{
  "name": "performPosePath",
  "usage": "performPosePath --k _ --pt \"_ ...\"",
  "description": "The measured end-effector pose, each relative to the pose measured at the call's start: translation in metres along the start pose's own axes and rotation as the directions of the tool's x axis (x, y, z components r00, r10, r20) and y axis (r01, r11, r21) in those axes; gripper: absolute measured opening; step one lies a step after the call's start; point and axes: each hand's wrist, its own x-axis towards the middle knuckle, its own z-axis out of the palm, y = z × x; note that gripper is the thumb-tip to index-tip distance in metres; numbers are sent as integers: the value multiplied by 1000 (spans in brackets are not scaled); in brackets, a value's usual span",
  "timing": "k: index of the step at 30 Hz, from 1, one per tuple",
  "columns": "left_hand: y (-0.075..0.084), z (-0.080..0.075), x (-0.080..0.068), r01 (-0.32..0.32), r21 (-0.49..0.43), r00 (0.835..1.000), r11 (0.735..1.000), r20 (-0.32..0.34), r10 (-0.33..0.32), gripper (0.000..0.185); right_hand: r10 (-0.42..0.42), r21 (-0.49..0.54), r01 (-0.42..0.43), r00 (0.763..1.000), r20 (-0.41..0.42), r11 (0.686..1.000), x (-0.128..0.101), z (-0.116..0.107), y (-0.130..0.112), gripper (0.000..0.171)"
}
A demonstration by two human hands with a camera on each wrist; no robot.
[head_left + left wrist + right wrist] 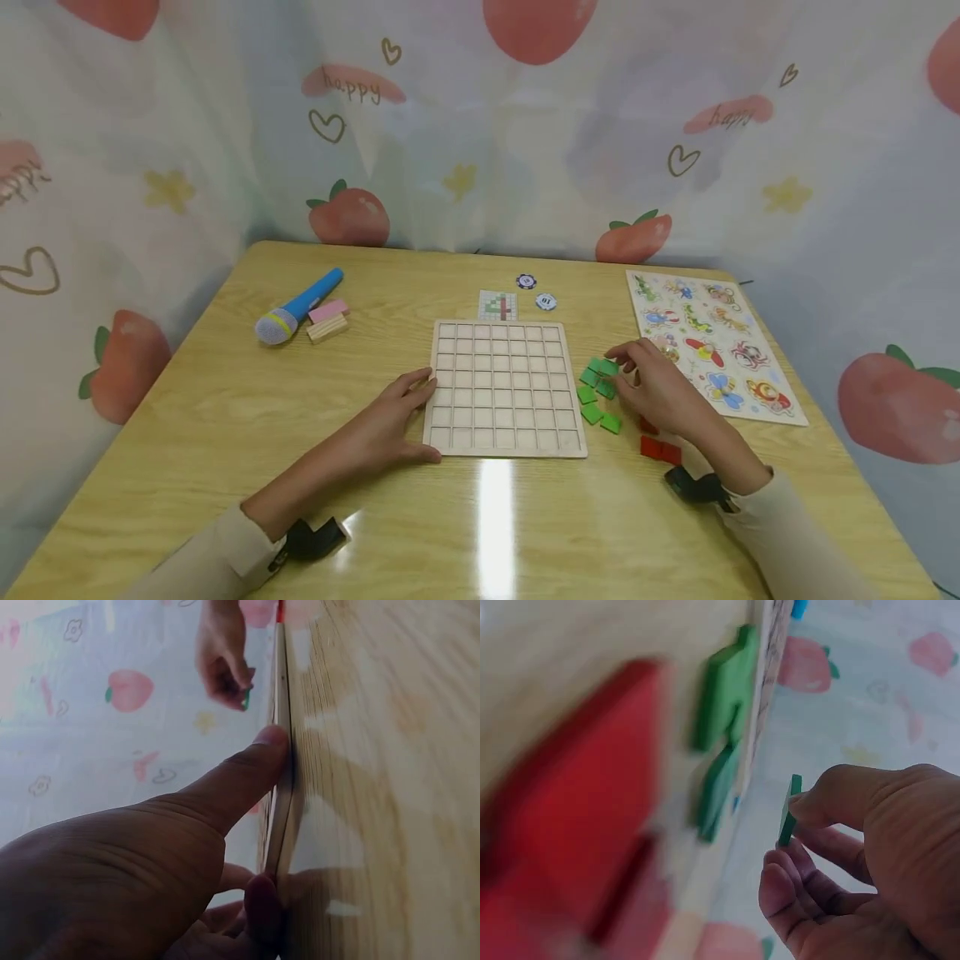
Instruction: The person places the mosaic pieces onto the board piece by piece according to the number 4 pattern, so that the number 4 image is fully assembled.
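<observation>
We found the right hand (660, 387) pinching a green tile (788, 814) between thumb and fingertips, clear of the surface (570, 525). The left hand (382, 425) was unclenched, its fingers and thumb resting against the left edge and near corner of the gridded board (493, 398). That board lay between the hands, left of the right one; the left hand, touching it, was nearer. We judged it squarish, without clear long axis. Loose green tiles (587, 395) separated board from right hand; red tiles (651, 448) lay nearside of that hand.
</observation>
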Motion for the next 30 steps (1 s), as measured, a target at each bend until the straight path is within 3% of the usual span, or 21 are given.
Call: performPosePath --k 7,14,25,30 --pt "1 -4 3 1 25 1000 1000 26 -1 109 -187 -33 190 978 90 981 61 8 -44 28" --pt "3 1 3 22 -8 999 1000 38 -22 108 -212 -48 228 952 223 973 115 27 -53 29" --pt "11 -1 3 17 5 1000 1000 21 -17 108 -218 19 223 926 308 975 145 32 -48 16" --pt "8 -5 0 10 18 1000 1000 17 -11 107 -207 7 215 929 306 976 155 37 -56 10"
